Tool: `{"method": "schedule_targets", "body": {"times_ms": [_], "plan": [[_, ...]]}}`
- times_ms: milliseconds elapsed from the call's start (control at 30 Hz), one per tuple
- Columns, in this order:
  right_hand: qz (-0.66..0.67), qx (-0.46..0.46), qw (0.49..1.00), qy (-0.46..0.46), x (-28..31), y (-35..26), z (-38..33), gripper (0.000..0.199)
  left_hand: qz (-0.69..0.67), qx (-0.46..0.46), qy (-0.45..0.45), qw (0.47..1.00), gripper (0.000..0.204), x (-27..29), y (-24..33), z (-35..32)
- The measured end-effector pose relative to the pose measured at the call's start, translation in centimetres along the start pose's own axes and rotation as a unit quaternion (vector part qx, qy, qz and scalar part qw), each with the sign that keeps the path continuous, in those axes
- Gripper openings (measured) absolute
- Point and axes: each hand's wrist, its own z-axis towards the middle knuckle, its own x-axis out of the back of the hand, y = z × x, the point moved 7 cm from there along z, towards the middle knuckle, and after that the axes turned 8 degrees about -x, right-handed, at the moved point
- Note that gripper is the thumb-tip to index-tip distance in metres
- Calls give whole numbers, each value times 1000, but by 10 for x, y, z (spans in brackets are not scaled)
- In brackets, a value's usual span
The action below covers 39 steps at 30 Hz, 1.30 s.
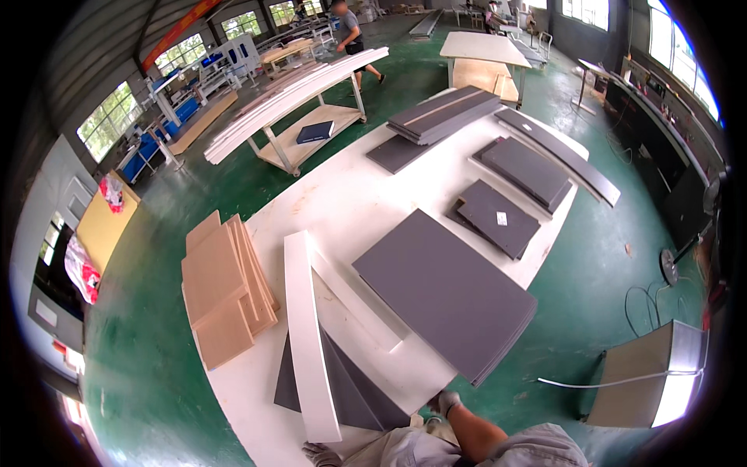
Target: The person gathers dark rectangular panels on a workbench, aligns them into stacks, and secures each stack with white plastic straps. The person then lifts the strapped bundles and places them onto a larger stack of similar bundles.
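At the table's near edge lies my left hand (321,454) in a grey glove, fingers stretched out, just below the near end of a long white strip panel (302,311). My right hand (447,402), gloved too, is low beside the table edge, between dark grey panels; its fingers are mostly hidden. Under the white strip, dark grey panels (354,389) lie fanned out. A thinner white strip (358,300) rests at an angle beside it. To the right sits a stack of large dark grey panels (443,288), its near corner close to my right hand.
Brown boards (222,288) are piled on the white table's (303,198) left side. Smaller dark panels (498,214) and long dark strips (447,113) lie farther back. A trolley (296,140) with white strips stands beyond. A person (350,35) walks behind it. A metal-sided box (642,373) stands right.
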Motion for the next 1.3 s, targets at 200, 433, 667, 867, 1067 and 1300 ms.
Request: {"method": "schedule_targets", "body": {"times_ms": [200, 433, 667, 867, 1067, 1300], "plan": [[52, -28, 990, -127, -71, 19, -37, 23, -39, 21, 29, 999, 66, 32, -4, 13], [-388, 111, 910, 91, -113, -31, -66, 48, -24, 48, 169, 984, 62, 27, -52, 30], [-323, -6, 942, 95, -151, -58, -110, 59, -133, 18, 111, 985, 64, 52, -83, 31], [-173, 28, 975, 135, -169, -64, -122, 59, -194, -22, -84, 977, 75, 142, -71, 11], [-354, -19, 921, 159, -175, -72, -121, 62, -61, -152, -34, 986, 72, 120, -101, 36], [-193, 21, 967, 164, -160, -65, -129, 44, -368, -119, 105, 916, 59, 187, -129, 57]]}}
